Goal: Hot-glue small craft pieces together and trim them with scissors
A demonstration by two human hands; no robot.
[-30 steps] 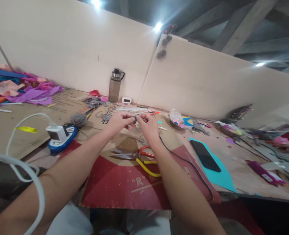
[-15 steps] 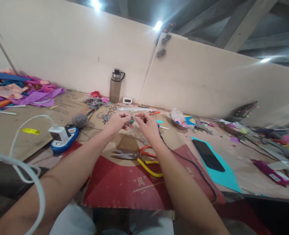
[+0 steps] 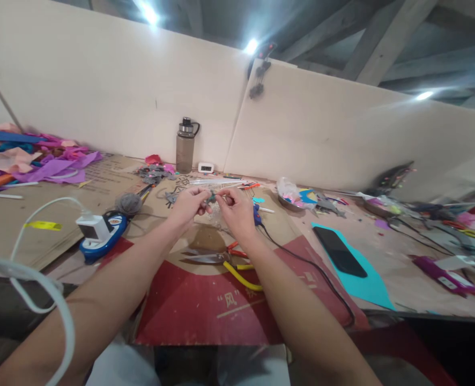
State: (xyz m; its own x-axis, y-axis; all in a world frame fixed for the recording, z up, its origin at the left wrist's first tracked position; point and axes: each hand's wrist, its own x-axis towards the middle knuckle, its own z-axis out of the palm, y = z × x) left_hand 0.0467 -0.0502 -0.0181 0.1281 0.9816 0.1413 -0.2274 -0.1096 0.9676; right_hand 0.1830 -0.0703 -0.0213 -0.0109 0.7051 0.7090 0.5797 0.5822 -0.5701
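Both of my hands meet above the middle of the cardboard-covered table (image 3: 112, 177). My left hand (image 3: 187, 203) and my right hand (image 3: 234, 210) each pinch one end of a small greenish-grey craft piece (image 3: 212, 199) held between their fingertips. The piece is too small to name. Just below my wrists lie red-handled scissors (image 3: 213, 258) and yellow-handled pliers (image 3: 241, 273) on a red printed sheet (image 3: 205, 305).
A water bottle (image 3: 185, 145) stands at the back wall, with grey scraps (image 3: 153, 171) beside it. A blue power strip with a white charger (image 3: 98, 230) and white cable (image 3: 40, 279) lies left. A black phone (image 3: 339, 251) rests on teal paper (image 3: 366, 289). Purple paper scraps (image 3: 40, 158) pile far left.
My hands have stayed pinched together on the small piece, drifting slightly left and nearer. The view has shifted a little to the right.
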